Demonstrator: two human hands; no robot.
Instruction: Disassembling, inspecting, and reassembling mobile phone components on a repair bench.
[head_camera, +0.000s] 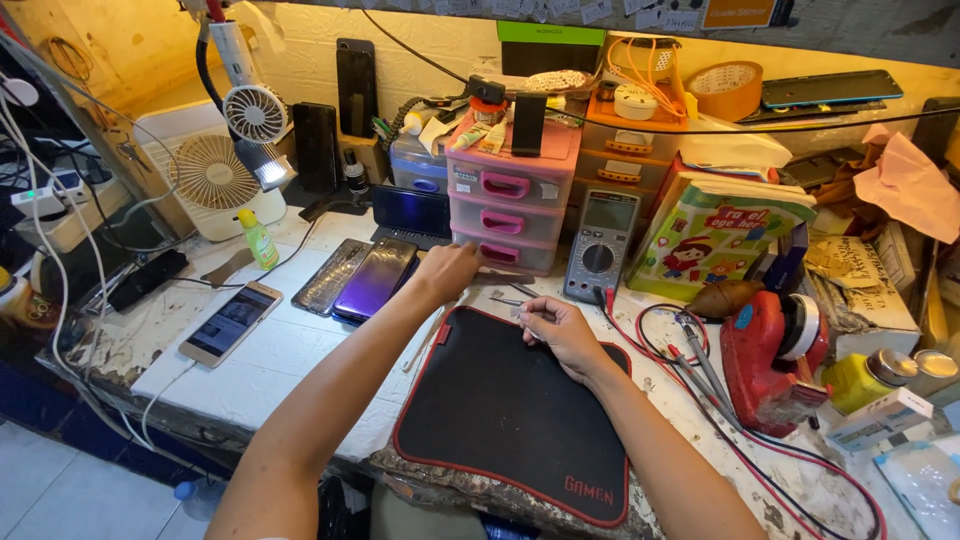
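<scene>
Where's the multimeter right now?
In the head view, the grey multimeter lies on the bench right of centre, between the pink drawer unit and the colourful book, just beyond the right hand.

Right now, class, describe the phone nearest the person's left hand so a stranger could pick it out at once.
Start at the pink drawer unit at the back of the white workbench. Just left of its base, the left hand reaches beside two flat phones lying side by side. The one meant is the purple-glossy phone, next to the hand; its neighbour, the dull grey phone, lies further left.
</scene>
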